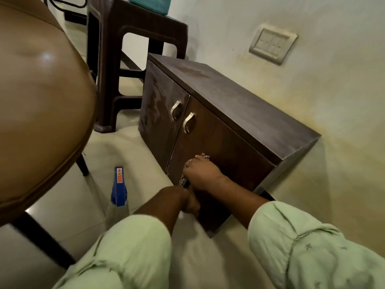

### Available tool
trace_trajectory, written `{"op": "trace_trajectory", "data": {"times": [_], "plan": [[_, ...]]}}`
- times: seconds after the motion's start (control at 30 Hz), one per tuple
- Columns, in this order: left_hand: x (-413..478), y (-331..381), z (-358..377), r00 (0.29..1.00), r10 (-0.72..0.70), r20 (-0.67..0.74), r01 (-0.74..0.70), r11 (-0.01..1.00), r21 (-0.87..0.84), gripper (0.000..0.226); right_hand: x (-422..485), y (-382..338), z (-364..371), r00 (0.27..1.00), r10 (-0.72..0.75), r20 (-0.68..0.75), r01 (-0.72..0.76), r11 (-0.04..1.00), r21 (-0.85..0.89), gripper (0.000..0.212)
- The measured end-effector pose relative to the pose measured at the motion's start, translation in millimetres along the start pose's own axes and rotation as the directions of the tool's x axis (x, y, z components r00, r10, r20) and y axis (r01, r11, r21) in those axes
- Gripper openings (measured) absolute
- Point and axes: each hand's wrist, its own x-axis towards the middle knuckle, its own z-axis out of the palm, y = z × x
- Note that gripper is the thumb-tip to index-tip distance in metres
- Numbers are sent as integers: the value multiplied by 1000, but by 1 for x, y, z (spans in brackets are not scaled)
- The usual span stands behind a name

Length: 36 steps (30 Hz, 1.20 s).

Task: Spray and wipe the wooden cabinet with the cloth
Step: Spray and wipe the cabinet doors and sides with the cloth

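A dark wooden cabinet [233,113] with two doors and two metal handles stands against the wall. My right hand [203,173] presses a patterned cloth [184,181] flat against the lower part of the right door. Only the cloth's edges show around the fingers. My left hand [190,202] is just below it, near the door's bottom edge, fingers curled; what it touches is hidden. A spray bottle [118,192] with a blue head stands on the floor to the left, apart from both hands. The left door looks streaked with wet marks.
A brown padded chair [41,105] fills the left side, its dark leg [41,243] near the bottom left. A dark plastic stool [125,65] stands behind the cabinet with a teal basket [150,4] on top. A switch plate [273,45] is on the wall.
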Motion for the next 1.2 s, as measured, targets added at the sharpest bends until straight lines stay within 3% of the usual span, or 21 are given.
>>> {"op": "trace_trajectory", "data": {"times": [0.1, 0.2, 0.27, 0.33, 0.43, 0.5, 0.67, 0.77, 0.83, 0.93, 1.0, 1.1, 1.2], "plan": [[-8, -15, -9, 992, -66, -108, 60, 997, -54, 50, -13, -3, -4, 975, 201, -95, -165, 941, 297, 40], [-30, -22, -16, 962, -97, -256, 72, 992, -106, 50, -21, -18, -6, 861, 494, -116, -329, 718, 613, 40], [-38, -22, -19, 937, -102, -334, 60, 989, -133, 46, -18, -32, -4, 741, 671, -19, -374, 436, 819, 40], [-44, -22, -20, 904, -131, -408, 66, 983, -170, 42, -13, -44, -5, 634, 753, 177, -357, 82, 931, 39], [-44, -24, -7, 808, -269, -524, 87, 935, -344, 44, -10, -60, -4, 597, 682, 422, -154, -419, 895, 28], [-50, -19, 14, 726, -376, -575, 61, 869, -491, 44, -10, -68, -3, 589, 600, 541, -124, -595, 794, 26], [-89, 3, 66, 620, -510, -596, -32, 743, -668, 50, -20, -91, -2, 598, 392, 699, -93, -832, 546, 32], [-116, 8, 78, 524, -618, -586, 124, 737, -665, 42, -32, -106, -8, 652, 207, 729, -4, -961, 276, 33], [-134, 4, 82, 443, -739, -507, 251, 645, -722, 32, -37, -109, -14, 694, 128, 709, 44, -990, 136, 31], [-150, -10, 83, 335, -839, -429, 287, 524, -802, 26, -44, -109, -27, 771, 77, 632, 91, -996, 10, 26], [-149, -20, 77, 330, -841, -429, 206, 507, -837, 42, -46, -105, -35, 813, 65, 579, 80, -997, -1, 23], [-143, -34, 56, 408, -835, -369, 31, 416, -909, 87, -52, -101, -43, 837, 38, 545, -5, -997, 77, 22], [-140, -48, 47, 502, -739, -449, -17, 511, -859, 104, -59, -98, -46, 805, 28, 593, -72, -987, 145, 26]]}}
